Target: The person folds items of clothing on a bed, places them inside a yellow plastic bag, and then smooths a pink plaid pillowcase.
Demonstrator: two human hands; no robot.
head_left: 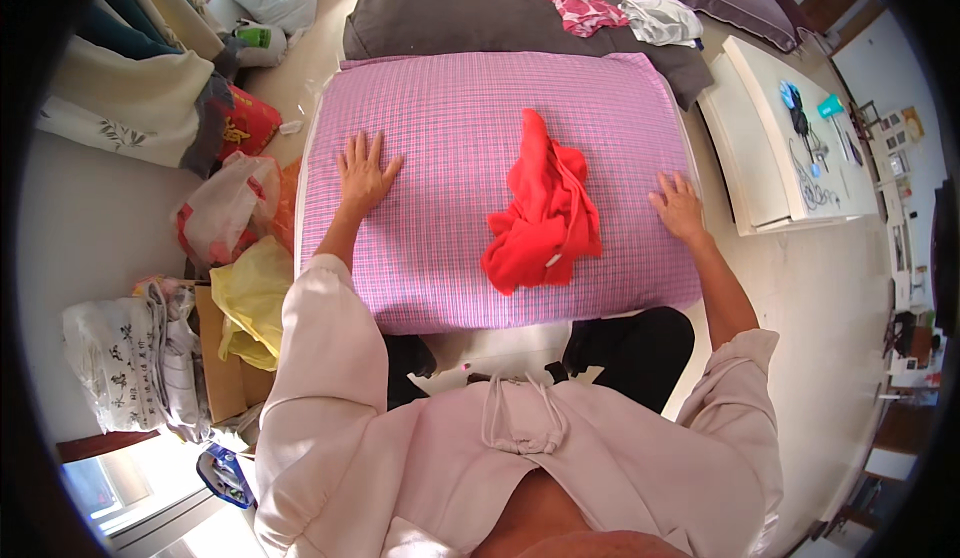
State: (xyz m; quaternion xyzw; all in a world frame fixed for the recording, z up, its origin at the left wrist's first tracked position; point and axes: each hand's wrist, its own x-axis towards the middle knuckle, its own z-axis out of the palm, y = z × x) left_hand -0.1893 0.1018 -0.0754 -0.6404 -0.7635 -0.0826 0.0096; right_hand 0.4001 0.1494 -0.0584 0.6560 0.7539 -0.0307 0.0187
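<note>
A crumpled red garment (545,208) lies on a padded surface covered with pink checked cloth (440,248), a little right of its middle. What kind of garment it is cannot be told from its folds; a small pale tag shows near its lower edge. Flat on the cloth to the left rests my left hand (367,173), fingers spread, with nothing in it. My right hand (680,206) also lies open and empty, near the cloth's right edge. Both hands are apart from the red garment, one on either side of it.
Beyond the cloth, a dark grey bed (440,8) bears a pink patterned cloth (580,6) and a white cloth (662,20). At right stands a white cabinet (750,128) with cables on top. Plastic bags (235,198) and a cardboard box (215,358) crowd the left.
</note>
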